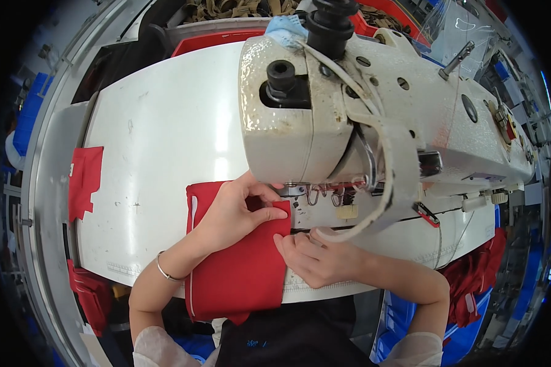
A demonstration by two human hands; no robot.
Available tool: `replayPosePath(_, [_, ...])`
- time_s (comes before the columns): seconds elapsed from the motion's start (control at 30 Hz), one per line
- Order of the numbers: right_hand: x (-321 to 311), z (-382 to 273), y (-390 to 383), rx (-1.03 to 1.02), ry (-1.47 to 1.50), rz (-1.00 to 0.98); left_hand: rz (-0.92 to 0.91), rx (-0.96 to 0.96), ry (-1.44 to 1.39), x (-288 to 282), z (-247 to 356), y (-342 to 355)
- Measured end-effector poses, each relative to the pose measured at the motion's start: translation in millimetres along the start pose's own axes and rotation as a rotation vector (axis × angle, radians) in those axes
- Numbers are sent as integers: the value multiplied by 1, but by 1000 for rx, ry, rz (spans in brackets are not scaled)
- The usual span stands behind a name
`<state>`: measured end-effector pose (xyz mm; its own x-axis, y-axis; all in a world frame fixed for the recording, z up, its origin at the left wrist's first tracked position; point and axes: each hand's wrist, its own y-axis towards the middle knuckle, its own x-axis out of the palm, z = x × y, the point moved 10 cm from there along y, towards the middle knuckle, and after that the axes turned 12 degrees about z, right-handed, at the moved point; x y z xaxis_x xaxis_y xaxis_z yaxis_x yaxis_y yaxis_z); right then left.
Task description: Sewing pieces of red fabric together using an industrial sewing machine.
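Observation:
A red fabric piece [236, 278] lies over the front edge of the white sewing table, with a pale strip along its left side. My left hand [236, 211] rests on its upper part, thumb and fingers pinching the cloth at the top right corner. At the cloth's right edge, my right hand [312, 257] is closed with bent fingers, its fingertips touching the fabric. Just beyond both hands stands the white sewing machine [324, 134]. Its needle and presser foot area [306, 192] is close to the left fingertips.
A small red fabric piece [86, 183] lies at the table's left edge. More red cloth [92, 296] hangs below it. Thread snips [427, 214] lie right of the machine head. A blue bin [404, 318] with red cloth stands at lower right. Red bins [220, 40] are behind the table.

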<state>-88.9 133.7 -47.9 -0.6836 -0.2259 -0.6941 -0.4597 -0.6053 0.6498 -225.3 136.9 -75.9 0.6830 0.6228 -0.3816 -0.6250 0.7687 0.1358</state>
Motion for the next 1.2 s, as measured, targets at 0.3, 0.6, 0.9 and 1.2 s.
replayPosePath(0.3, [4, 10, 3, 82, 8, 27, 27, -246, -152, 0, -22, -1])
replayPosePath(0.6, [7, 7, -1, 67, 10, -52, 63, -170, -107, 2, -25, -1])
replayPosePath(0.9, [20, 15, -12, 241, 56, -132, 86, 285, 350, 5, -3, -10])
replayPosePath(1.2, [34, 24, -23, 218, 23, -265, 70, 657, 551, 15, 23, -26])
